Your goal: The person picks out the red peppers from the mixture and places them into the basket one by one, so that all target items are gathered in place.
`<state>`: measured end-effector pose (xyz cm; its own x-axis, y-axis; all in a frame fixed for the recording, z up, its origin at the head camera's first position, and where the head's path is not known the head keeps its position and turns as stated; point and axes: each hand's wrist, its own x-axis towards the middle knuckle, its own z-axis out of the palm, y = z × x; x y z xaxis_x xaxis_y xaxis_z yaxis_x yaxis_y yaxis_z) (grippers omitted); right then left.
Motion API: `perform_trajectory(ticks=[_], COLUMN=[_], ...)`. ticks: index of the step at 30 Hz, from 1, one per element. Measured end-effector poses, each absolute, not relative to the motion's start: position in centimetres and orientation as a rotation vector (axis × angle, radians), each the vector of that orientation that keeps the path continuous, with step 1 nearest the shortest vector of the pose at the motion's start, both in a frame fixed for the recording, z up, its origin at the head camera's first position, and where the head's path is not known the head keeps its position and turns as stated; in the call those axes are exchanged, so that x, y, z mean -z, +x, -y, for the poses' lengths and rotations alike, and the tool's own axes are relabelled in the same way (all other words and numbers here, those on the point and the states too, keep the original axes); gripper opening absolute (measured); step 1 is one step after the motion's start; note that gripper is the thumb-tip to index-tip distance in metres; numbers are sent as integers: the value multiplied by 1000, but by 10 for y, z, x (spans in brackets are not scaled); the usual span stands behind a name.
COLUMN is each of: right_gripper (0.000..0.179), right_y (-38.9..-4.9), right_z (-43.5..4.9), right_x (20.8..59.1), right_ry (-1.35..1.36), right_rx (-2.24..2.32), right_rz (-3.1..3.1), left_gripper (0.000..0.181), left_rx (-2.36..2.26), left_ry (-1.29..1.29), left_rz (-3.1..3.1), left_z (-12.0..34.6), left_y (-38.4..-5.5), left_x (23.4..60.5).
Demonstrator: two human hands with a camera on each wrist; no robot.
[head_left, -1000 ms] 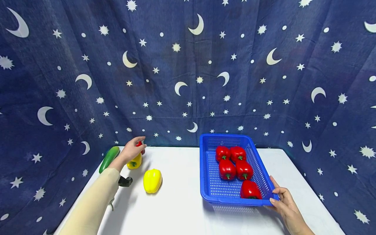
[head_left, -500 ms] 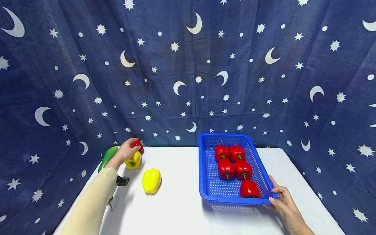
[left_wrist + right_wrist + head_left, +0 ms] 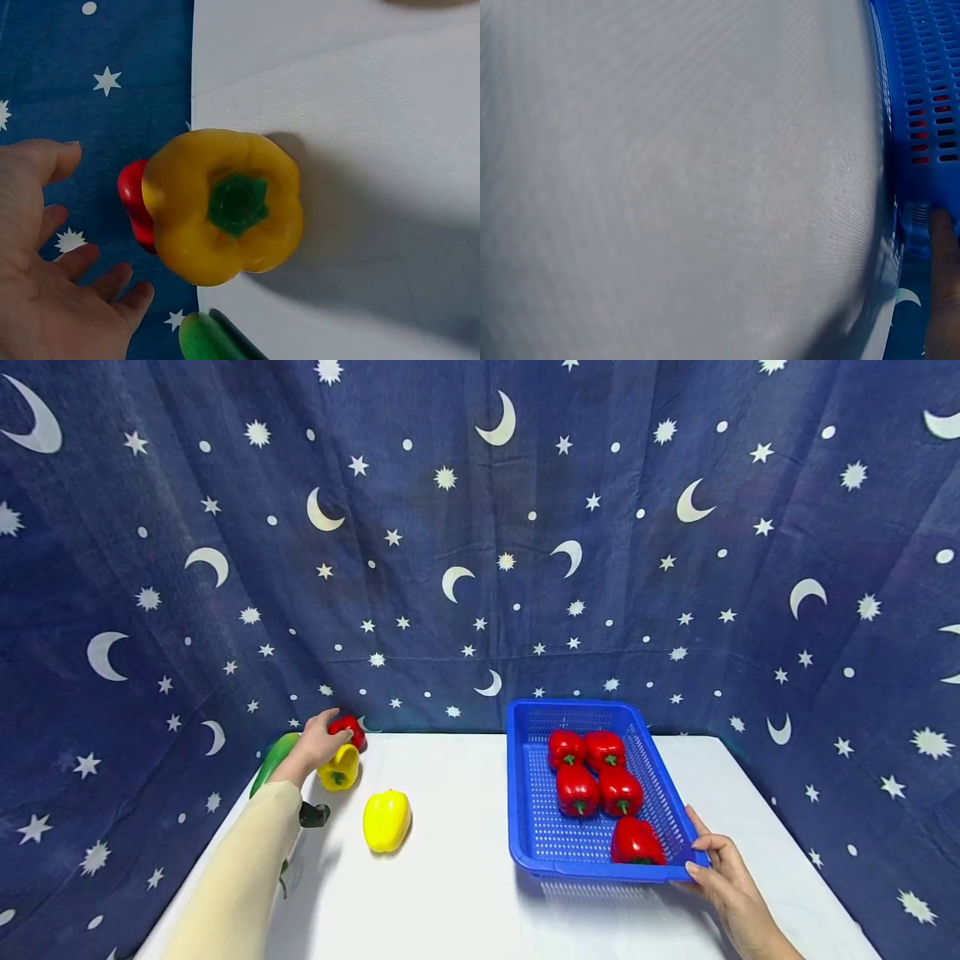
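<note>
My left hand (image 3: 317,745) hovers at the back left, fingers spread, over a red bell pepper (image 3: 349,732). In the left wrist view that red pepper (image 3: 136,204) peeks out behind a yellow bell pepper (image 3: 174,206), apart from the fingers. The yellow one (image 3: 339,767) stands with its green stem facing me. A second yellow bell pepper (image 3: 387,821) lies nearer. My right hand (image 3: 731,887) grips the near right corner of a blue plastic basket (image 3: 558,867), thumb on the rim. Several red bell peppers (image 3: 577,790) sit inside the basket.
A long green cucumber (image 3: 276,762) lies at the left edge, partly hidden by the left hand. A thin green stem (image 3: 283,885) pokes out beside the left sleeve. The white table (image 3: 457,893) ends at a dark blue curtain (image 3: 420,610) with moons and stars.
My left hand has drawn back slightly to the left, so more of the red bell pepper by it shows. The right hand stays on the basket. The head view has shifted a little.
</note>
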<state>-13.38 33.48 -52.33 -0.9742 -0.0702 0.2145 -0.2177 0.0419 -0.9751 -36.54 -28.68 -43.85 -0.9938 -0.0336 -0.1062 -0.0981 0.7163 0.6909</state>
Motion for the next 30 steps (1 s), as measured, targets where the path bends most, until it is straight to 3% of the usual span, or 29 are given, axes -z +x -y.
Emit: perform_trajectory(ticks=[30], right_gripper=[17], right_y=[-134], right_z=[-335], right_x=[522], right_ry=[324], right_rx=[-2102], right_rz=[2151], left_gripper=[77], left_rx=[-1097], left_ry=[-221], left_rz=[-2764], left_z=[278], left_y=[-379], left_x=[452])
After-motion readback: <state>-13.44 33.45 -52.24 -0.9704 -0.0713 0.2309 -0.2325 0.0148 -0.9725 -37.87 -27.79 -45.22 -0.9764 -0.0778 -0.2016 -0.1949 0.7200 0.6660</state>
